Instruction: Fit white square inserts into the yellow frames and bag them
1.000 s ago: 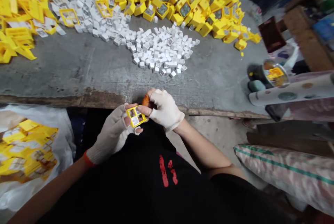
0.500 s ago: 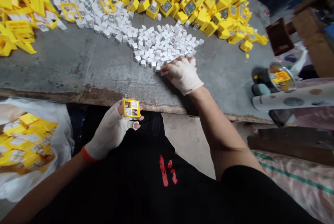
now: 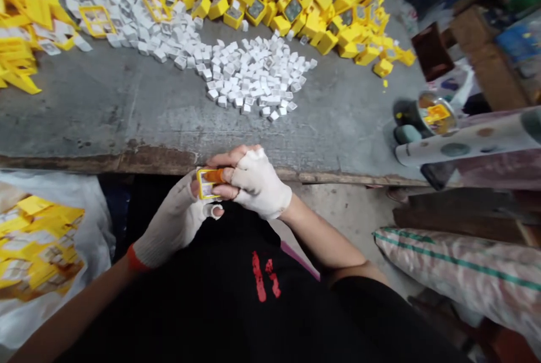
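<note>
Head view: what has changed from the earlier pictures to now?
The right hand has moved back from the white cube pile toward the body. It now lies over the yellow plastic frame, with an orange-tipped finger across it. The left hand still holds the frame; the pile stays put.

A square yellow plastic frame (image 3: 204, 197) holding white inserts, partly hidden.

A small piecework workshop: a rough grey cement-topped workbench (image 3: 105, 109) heaped on its far side with bright yellow plastic frames (image 3: 321, 19) and small white cubes (image 3: 253, 78), a white plastic sack (image 3: 25, 318) of yellow parts near left, a green-striped woven sack (image 3: 456, 267) right
</note>
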A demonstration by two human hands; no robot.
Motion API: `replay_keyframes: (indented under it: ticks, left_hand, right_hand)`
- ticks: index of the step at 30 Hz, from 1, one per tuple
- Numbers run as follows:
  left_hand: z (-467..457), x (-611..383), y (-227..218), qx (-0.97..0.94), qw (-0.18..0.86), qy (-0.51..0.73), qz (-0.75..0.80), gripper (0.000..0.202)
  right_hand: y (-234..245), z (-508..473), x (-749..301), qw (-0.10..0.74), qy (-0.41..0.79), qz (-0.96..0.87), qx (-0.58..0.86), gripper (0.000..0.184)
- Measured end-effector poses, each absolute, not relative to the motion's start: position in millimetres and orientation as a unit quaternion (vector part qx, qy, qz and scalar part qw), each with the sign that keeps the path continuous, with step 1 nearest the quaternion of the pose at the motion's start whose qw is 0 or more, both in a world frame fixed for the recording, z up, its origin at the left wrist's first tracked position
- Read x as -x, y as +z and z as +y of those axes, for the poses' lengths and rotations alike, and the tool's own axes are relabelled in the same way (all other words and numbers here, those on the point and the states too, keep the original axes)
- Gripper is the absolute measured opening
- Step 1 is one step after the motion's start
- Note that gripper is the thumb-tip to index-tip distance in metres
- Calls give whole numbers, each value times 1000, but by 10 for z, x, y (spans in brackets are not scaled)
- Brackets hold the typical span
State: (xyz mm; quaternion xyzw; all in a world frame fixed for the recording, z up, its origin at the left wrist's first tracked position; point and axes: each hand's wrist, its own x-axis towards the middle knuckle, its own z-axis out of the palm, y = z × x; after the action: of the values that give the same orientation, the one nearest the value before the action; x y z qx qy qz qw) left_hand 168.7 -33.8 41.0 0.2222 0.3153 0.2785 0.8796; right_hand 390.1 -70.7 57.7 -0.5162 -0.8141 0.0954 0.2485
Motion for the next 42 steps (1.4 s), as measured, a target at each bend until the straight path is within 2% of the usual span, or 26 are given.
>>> replay_keyframes:
  ticks: [3, 5, 7, 10, 14, 19, 22, 24, 28, 30, 38, 42]
  left_hand:
    - [-316, -1722, 473, -234, 868, 285, 332, 53]
    - [-313, -1758, 527, -238, 854, 288, 362, 55]
    - [-316, -1785, 562, -241, 845, 289, 380, 54]
    - [-324, -1790, 571, -249, 838, 293, 387, 51]
    - [-335, -1765, 531, -256, 832, 310, 381, 51]
    - [-352, -1769, 506, -278, 812, 347, 378, 55]
    - [-365, -1758, 513, -290, 799, 364, 381, 60]
    - [-385, -1734, 520, -296, 788, 381, 383, 57]
    - [-437, -1682, 527, -306, 766, 419, 380, 47]
    - [-452, -1664, 528, -307, 762, 433, 371, 43]
    - [-403, -1622, 545, -294, 767, 415, 392, 42]
    - [-301, -1616, 533, -287, 753, 420, 417, 41]
  right_hand:
    - [688, -644, -4313, 218, 42, -719, 659, 39]
    - [711, -506, -4602, 161, -8, -608, 777, 32]
    - [670, -311, -4813, 96, -33, -558, 824, 28]
    - [559, -44, -4933, 56, -39, -600, 797, 27]
    - [555, 18, -4849, 75, -7, -635, 768, 25]
    - [823, -403, -4526, 206, 123, -715, 656, 30]
    - [923, -646, -4263, 306, 213, -723, 582, 43]
    - [917, -721, -4091, 329, 227, -726, 560, 52]
    - [784, -714, -3841, 288, 109, -768, 562, 67]
    - [708, -695, -3780, 265, 67, -779, 565, 66]
    - [605, -706, -3721, 213, -17, -825, 523, 36]
    - [600, -673, -3637, 143, 27, -844, 517, 28]
